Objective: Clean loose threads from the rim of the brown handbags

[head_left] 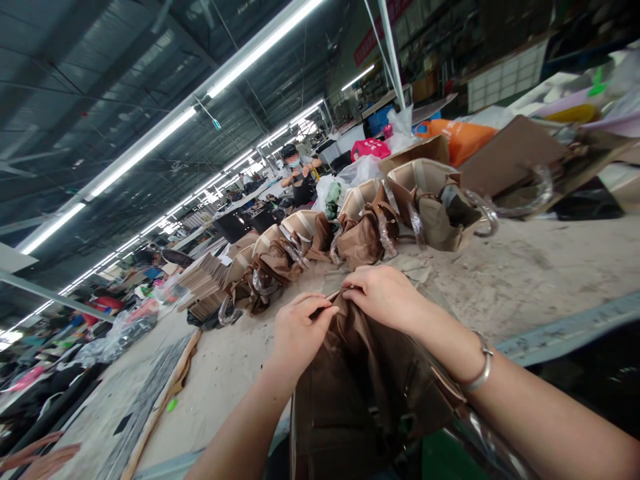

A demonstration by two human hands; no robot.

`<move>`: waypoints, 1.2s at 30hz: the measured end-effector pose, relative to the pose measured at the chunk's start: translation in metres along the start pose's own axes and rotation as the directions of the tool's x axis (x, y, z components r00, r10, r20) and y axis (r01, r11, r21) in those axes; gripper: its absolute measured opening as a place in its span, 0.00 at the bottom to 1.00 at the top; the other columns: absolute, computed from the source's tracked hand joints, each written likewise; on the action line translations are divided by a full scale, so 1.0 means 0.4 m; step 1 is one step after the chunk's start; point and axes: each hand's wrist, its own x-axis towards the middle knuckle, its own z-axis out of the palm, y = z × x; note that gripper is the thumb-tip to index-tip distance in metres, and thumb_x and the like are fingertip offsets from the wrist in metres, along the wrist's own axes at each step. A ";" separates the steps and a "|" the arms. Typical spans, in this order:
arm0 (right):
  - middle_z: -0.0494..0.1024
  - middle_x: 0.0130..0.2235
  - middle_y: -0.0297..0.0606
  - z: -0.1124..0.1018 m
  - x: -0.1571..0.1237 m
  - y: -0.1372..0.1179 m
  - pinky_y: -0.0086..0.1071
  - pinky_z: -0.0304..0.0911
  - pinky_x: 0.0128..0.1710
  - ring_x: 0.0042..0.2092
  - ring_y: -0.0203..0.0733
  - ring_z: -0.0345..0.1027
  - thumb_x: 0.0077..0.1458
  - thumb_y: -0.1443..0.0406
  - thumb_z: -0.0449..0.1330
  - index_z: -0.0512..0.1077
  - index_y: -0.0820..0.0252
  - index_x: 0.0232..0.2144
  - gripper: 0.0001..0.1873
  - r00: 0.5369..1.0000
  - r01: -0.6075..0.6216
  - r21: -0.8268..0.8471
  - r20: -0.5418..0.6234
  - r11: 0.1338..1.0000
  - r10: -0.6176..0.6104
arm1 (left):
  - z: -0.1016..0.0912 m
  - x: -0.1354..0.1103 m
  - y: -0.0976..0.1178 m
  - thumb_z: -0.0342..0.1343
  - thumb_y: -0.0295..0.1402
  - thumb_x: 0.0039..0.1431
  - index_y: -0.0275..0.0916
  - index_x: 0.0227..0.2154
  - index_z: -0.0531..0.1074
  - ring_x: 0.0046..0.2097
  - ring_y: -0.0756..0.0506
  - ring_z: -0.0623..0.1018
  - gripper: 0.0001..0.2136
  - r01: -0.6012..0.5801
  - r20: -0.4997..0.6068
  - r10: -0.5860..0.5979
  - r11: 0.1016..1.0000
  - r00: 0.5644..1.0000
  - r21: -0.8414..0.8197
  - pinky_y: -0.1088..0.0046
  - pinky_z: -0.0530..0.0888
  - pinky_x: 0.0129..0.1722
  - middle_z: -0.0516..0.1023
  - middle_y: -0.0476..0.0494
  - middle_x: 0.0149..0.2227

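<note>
Strip lights [265,47] streak diagonally across a dark metal roof [115,73], and beneath them spreads a busy workshop, tilted in this view. Front and centre, a pale, scuffed table [525,267] runs across, its grey edge strip [575,330] on the near side at right. And here's the action: a brown bag [335,433] sits right at the near edge, close to the body, its upper cloth bunched between two bare hands! Left hand [300,333], thumb and fingers pinched together at the top edge of the cloth; right hand [380,293], just beside it, fingers curled over and gripping that same edge. Metal bracelet [483,367] on the right wrist, and below it, a plastic-wrapped handle [487,440] at the bag's side.

Look beyond the hands: a row of brown bags [363,240] lines the table, pale panels rising behind, several with clear-wrapped handles. At the row's left end, a stack of cardboard [203,283]; over on the right, an orange bag [460,140] beside a brown board [515,157]. Further back, a masked person [303,187] has both arms raised in front. Lower left corner, another person's hand [53,461] reaches in, blurred; what it touches, I can't tell.
</note>
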 end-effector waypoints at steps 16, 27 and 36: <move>0.74 0.35 0.33 0.006 0.004 0.004 0.27 0.54 0.33 0.37 0.37 0.66 0.58 0.60 0.51 0.74 0.52 0.34 0.12 1.000 0.022 -0.015 0.012 1.000 -0.022 | 0.003 0.020 -0.007 0.55 0.30 0.51 0.40 0.27 0.75 0.32 0.50 0.75 0.04 0.123 0.065 -0.124 0.992 0.990 0.007 0.76 0.69 0.34 0.78 0.50 0.29; 0.73 0.32 0.35 0.000 0.002 -0.013 0.27 0.55 0.31 0.34 0.37 0.67 0.58 0.60 0.51 0.74 0.55 0.29 0.13 1.000 -0.004 -0.020 -0.011 1.000 0.003 | 0.008 0.021 -0.002 0.55 0.30 0.50 0.40 0.26 0.74 0.32 0.49 0.75 0.03 0.118 0.026 -0.121 0.988 0.992 0.095 0.75 0.68 0.33 0.78 0.50 0.29; 0.74 0.32 0.35 0.009 0.000 -0.018 0.29 0.53 0.29 0.35 0.39 0.67 0.57 0.60 0.50 0.74 0.55 0.29 0.14 0.999 -0.024 -0.013 -0.028 1.000 0.024 | 0.003 0.026 0.008 0.54 0.32 0.51 0.40 0.25 0.72 0.29 0.50 0.73 0.04 0.161 0.043 -0.171 0.972 0.984 0.171 0.75 0.64 0.29 0.76 0.51 0.26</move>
